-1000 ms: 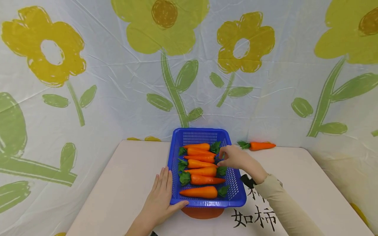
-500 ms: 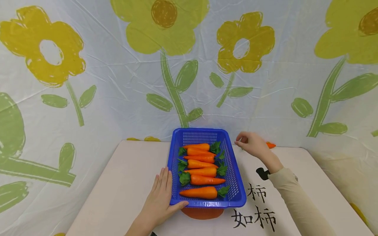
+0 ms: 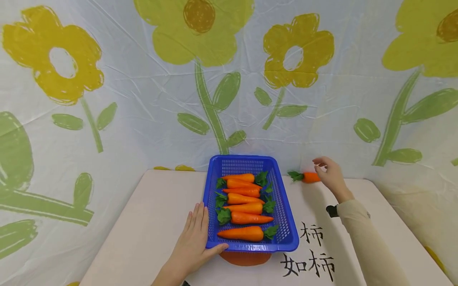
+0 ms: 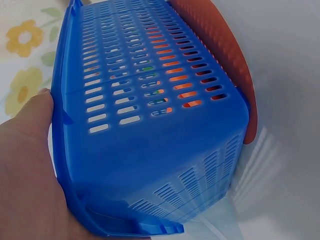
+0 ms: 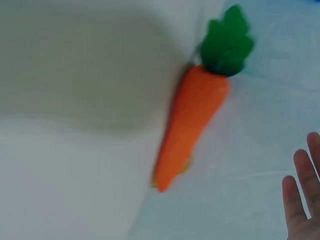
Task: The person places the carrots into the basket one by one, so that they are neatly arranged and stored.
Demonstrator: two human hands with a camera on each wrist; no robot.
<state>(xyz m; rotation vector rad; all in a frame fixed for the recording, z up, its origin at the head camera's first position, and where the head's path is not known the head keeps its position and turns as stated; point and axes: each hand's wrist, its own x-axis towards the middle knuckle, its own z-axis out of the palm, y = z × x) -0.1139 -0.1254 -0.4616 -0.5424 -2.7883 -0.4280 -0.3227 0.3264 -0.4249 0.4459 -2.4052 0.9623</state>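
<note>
A blue plastic basket (image 3: 252, 247) holds several orange carrots (image 3: 247, 233) with green tops, lying crosswise in a row. My left hand (image 3: 191, 238) rests on the basket's left front corner with fingers straight, thumb along the front rim. In the left wrist view that hand (image 4: 30, 175) lies against the basket's rim (image 4: 59, 125). My right hand (image 3: 330, 176) hovers over the tip of a single carrot (image 3: 310, 177) at the table's back edge, holding nothing. The right wrist view shows that carrot (image 5: 195, 110) whole, apart from the extended fingers (image 5: 295, 200).
Under the basket's front a reddish-brown round shape (image 3: 246, 259) sticks out. Black brush characters (image 3: 311, 264) mark the white table (image 3: 161, 210) at right. A flower-printed cloth (image 3: 143, 87) hangs directly behind and beside the table.
My right hand has left the carrot tops at the basket's right side and moved right, over the lone carrot. The left hand and the carrots in the basket look unmoved.
</note>
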